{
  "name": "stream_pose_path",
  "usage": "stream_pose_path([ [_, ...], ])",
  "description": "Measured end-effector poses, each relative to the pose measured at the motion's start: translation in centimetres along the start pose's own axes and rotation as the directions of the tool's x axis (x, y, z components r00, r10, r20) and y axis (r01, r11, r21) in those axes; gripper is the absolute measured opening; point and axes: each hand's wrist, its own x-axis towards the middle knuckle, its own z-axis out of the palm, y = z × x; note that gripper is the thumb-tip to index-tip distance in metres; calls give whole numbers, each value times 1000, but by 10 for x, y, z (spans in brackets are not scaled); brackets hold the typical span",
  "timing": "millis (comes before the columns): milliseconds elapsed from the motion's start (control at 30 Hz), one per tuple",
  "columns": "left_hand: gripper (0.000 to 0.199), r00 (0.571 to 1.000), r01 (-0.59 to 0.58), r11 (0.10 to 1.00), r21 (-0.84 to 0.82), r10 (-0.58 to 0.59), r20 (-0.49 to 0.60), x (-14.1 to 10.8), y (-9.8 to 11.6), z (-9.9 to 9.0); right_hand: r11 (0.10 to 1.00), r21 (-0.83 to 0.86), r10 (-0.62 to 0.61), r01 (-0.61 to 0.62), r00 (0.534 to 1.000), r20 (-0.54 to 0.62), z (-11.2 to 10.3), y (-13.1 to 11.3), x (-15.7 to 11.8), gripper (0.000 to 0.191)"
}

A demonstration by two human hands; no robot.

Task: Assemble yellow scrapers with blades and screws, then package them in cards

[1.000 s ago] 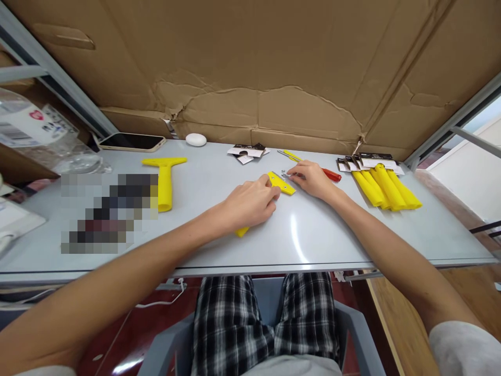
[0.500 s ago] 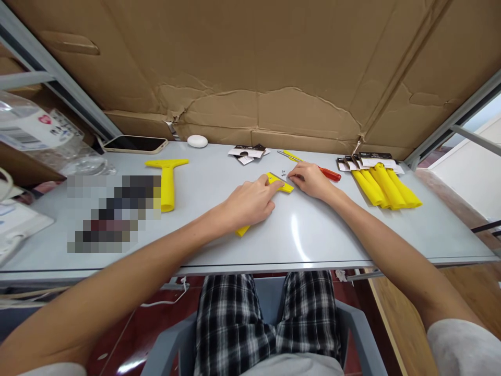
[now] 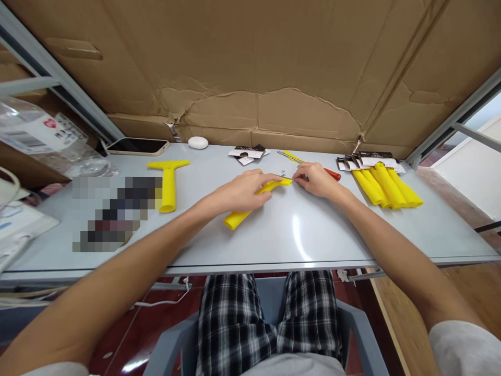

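My left hand (image 3: 242, 192) is closed around a yellow scraper (image 3: 238, 218), its hollow handle end sticking out toward me and its head pointing right. A thin metal edge shows along the head. My right hand (image 3: 315, 179) is beside the head's right end with thumb and fingertips pinched together; anything between them is too small to make out. Several tiny screws (image 3: 283, 173) lie just behind the head. Partly hidden by my right hand is a screwdriver with a red handle (image 3: 334, 175).
Another yellow scraper (image 3: 168, 188) lies on the left, near a blurred-out patch. Several carded yellow scrapers (image 3: 381, 190) are on the right. Cardboard tags (image 3: 247, 153), a white oval object (image 3: 198, 142) and a phone (image 3: 138, 147) line the back. A plastic bottle (image 3: 47, 130) is far left.
My left hand has shifted slightly left and tilted the scraper, so its head appears narrower and more of the handle shows. My right hand has moved slightly right, still pinched.
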Motion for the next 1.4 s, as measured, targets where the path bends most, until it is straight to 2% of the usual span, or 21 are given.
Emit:
stream_pose_path([
  [133,69,999,42,964,-262,-34,32,5,-4,-7,1000,0,25,-25,999,22,-5,0,-3,26],
  [267,79,990,129,873,-471,-88,108,8,0,-7,999,-8,33,-33,999,42,-6,-3,-4,29],
  [433,75,981,196,768,-610,-154,121,14,0,3,999,0,35,-35,997,66,-5,-8,-4,28],
  [500,77,981,192,674,-714,-147,125,17,-2,11,1000,3,31,-31,997,72,-4,-9,-4,29],
  [633,81,979,203,334,-920,-104,178,21,-6,22,1000,11,11,-12,995,104,-9,-6,-6,26],
  [667,82,976,212,272,-939,-98,192,21,-6,23,1000,26,11,-14,995,103,-11,-5,-6,25],
  [733,83,973,226,207,-952,-94,210,21,-5,23,996,87,28,-34,997,69,-17,-3,-8,24],
  [900,80,967,246,200,-948,-116,226,18,-3,23,935,342,129,-89,987,-97,-28,-6,-11,20],
  [1033,73,975,220,254,-942,-73,208,17,-3,26,864,493,164,-104,983,-79,-27,-16,-11,19],
  [1133,76,984,177,280,-944,-29,176,16,-4,28,817,571,157,-85,984,-79,-26,-24,-11,19],
  [1400,74,979,202,241,-949,-42,198,15,-1,28,763,644,154,-54,983,-100,-22,-34,-12,28],
])
